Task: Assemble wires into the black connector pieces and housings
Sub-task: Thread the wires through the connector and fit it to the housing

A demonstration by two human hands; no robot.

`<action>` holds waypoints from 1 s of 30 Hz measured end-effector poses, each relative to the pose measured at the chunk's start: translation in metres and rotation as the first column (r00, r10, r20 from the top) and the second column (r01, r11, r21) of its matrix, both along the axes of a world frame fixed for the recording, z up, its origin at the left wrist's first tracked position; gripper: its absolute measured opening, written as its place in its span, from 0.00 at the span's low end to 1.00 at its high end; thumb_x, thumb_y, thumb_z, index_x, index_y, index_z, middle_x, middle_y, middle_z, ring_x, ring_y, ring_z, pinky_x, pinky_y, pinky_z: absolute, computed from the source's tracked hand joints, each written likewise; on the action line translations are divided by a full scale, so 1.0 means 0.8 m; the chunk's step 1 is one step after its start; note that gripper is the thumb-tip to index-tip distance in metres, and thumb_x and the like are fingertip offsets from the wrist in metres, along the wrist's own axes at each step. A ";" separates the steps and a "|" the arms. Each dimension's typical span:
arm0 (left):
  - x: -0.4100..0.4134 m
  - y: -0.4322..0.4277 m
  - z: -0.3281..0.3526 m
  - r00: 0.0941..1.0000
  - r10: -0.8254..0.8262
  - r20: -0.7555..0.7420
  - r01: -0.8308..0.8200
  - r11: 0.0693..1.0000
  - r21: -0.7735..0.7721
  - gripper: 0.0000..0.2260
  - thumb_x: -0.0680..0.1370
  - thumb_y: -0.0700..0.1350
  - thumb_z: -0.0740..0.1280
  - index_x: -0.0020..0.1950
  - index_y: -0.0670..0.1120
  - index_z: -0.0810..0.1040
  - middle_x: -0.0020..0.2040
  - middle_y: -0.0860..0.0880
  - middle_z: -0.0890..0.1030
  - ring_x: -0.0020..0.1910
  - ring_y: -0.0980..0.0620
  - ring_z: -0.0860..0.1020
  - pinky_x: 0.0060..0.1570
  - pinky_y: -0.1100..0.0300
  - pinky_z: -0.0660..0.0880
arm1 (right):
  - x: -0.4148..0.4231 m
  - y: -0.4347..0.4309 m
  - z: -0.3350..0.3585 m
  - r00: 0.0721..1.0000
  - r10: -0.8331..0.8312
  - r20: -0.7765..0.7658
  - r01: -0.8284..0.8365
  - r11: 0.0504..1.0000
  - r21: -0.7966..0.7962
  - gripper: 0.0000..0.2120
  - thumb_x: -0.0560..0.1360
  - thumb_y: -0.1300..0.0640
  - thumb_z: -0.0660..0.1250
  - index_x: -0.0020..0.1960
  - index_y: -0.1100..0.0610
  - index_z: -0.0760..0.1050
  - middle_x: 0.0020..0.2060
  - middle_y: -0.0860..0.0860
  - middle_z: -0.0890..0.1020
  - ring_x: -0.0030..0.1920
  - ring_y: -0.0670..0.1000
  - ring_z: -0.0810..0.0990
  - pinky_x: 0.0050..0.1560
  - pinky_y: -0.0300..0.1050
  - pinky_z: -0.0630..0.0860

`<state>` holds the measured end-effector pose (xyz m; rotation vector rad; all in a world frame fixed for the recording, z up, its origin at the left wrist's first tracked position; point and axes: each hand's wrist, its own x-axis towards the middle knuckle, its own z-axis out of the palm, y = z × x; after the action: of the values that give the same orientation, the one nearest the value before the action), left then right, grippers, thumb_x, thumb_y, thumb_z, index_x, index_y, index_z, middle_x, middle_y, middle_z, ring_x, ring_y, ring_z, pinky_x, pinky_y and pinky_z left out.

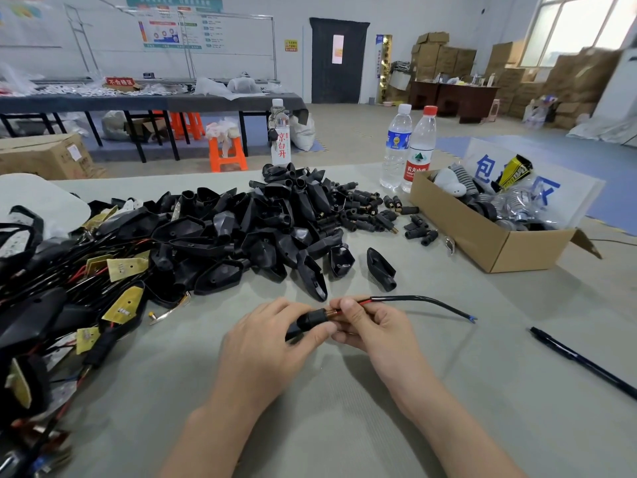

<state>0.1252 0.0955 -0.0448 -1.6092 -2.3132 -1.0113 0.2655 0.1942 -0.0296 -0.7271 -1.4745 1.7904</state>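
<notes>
Over the table (344,426), my left hand (269,343) grips a black connector (305,321); my right hand (375,331) pinches the wire (417,299) at its brass end. The wire trails right, in line with the connector, so I judge the right hand feeds.

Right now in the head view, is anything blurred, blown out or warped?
Head view: the left hand, right hand, connector and wire are sharp. The wire pile at lower left is smeared. The window at top right is blown out. Wide-angle bowing bends the far table. Shadows are soft.
</notes>
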 end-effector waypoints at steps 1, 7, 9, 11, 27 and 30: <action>0.001 0.000 0.000 1.000 0.022 0.004 -0.022 1.000 0.003 0.23 0.73 0.74 0.54 0.49 0.61 0.79 0.42 0.62 0.77 0.45 0.61 0.76 0.42 0.60 0.75 | 0.000 -0.001 0.000 1.000 0.008 0.002 -0.008 1.000 -0.001 0.10 0.81 0.56 0.65 0.50 0.59 0.84 0.44 0.55 0.87 0.45 0.50 0.86 0.46 0.38 0.81; 0.005 0.001 0.000 0.998 0.052 0.031 -0.051 0.999 -0.014 0.22 0.71 0.72 0.54 0.46 0.60 0.79 0.41 0.60 0.77 0.45 0.60 0.76 0.43 0.58 0.75 | -0.003 -0.006 -0.001 0.999 -0.036 -0.018 0.036 0.999 -0.018 0.10 0.81 0.58 0.64 0.48 0.61 0.83 0.43 0.56 0.87 0.43 0.50 0.86 0.44 0.39 0.82; 0.004 0.000 -0.001 0.998 0.054 0.022 -0.054 0.998 -0.017 0.22 0.72 0.72 0.54 0.46 0.60 0.79 0.41 0.59 0.77 0.44 0.60 0.75 0.41 0.60 0.73 | -0.005 -0.009 -0.001 0.997 -0.062 -0.034 0.061 0.998 -0.025 0.11 0.81 0.59 0.64 0.48 0.62 0.83 0.44 0.57 0.87 0.43 0.50 0.86 0.43 0.39 0.82; 0.003 -0.001 -0.001 0.999 0.054 -0.006 -0.054 0.999 -0.010 0.21 0.72 0.72 0.55 0.45 0.59 0.79 0.40 0.59 0.75 0.43 0.60 0.75 0.40 0.61 0.71 | -0.006 -0.010 -0.003 0.996 -0.074 -0.054 0.072 0.997 -0.032 0.11 0.82 0.59 0.64 0.48 0.63 0.82 0.43 0.58 0.87 0.43 0.51 0.87 0.43 0.39 0.82; -0.011 -0.006 -0.007 0.956 -0.118 0.270 0.098 0.991 0.088 0.27 0.75 0.59 0.70 0.70 0.68 0.62 0.61 0.68 0.68 0.65 0.61 0.70 0.64 0.56 0.71 | -0.003 0.006 -0.008 0.943 -0.086 -0.322 -0.008 0.960 -0.279 0.10 0.79 0.55 0.64 0.53 0.61 0.79 0.53 0.57 0.86 0.54 0.52 0.85 0.49 0.38 0.81; -0.012 -0.006 -0.009 0.957 -0.134 0.256 0.107 0.988 0.115 0.28 0.74 0.60 0.71 0.71 0.67 0.63 0.62 0.68 0.67 0.66 0.61 0.69 0.63 0.59 0.69 | -0.004 0.003 -0.008 0.956 -0.031 -0.291 -0.039 0.972 -0.233 0.12 0.80 0.58 0.64 0.57 0.65 0.80 0.55 0.58 0.85 0.58 0.52 0.84 0.53 0.36 0.79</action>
<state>0.1154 0.0904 -0.0523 -1.6842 -2.3006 -1.4247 0.2625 0.1970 -0.0363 -0.5420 -1.0797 2.0018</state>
